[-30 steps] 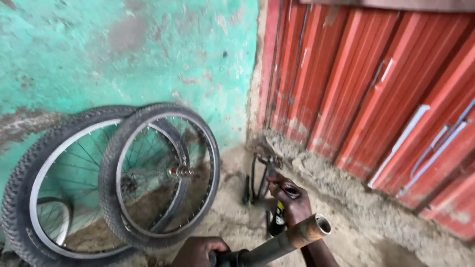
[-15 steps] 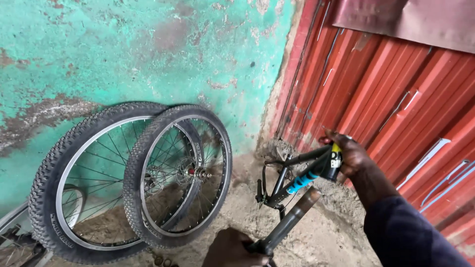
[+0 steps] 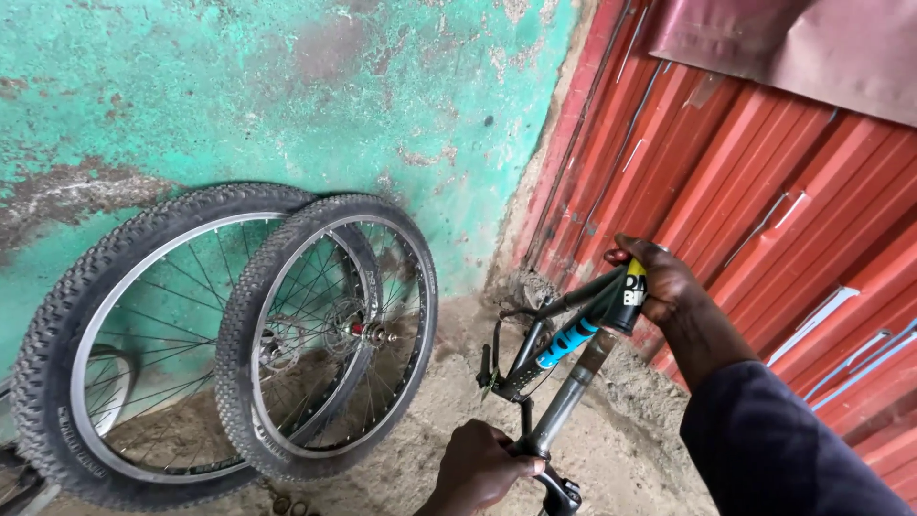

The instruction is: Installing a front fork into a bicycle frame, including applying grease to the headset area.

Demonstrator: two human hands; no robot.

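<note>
Bicycle frame (image 3: 564, 346), dark with a blue patch, hangs between our two grips. Our right hand (image 3: 659, 282) is closed around its upper tube end, fingers wrapped tight. Below and toward us, our left hand (image 3: 478, 466) clasps a lower frame tube. Left of both grips, well apart, two spoked wheels (image 3: 239, 334) lean against the green wall (image 3: 287, 96); red metal sheeting (image 3: 764, 191) stands just beyond the right hand.
</note>
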